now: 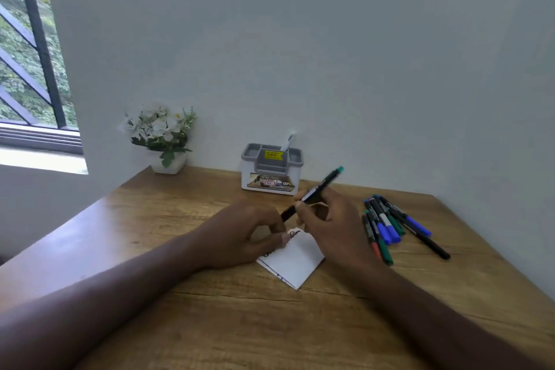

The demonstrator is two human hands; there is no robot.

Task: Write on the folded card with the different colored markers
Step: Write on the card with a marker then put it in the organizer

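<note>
A small white folded card [295, 261] lies on the wooden desk [210, 318], with dark writing along its upper edge. My left hand [240, 234] rests on the card's left part, fingers curled, and its fingertips meet the lower end of a black marker with a green end [321, 188]. My right hand [327, 225] grips that marker by the middle, tilted, green end up and to the right. The marker's lower tip is hidden behind my left fingers. A pile of several markers [390, 227] in blue, green, red and black lies to the right of my right hand.
A grey and white desk organiser [271, 170] with one white pen in it stands against the wall behind my hands. A small white pot of white flowers [160, 138] sits at the back left. A window is at far left.
</note>
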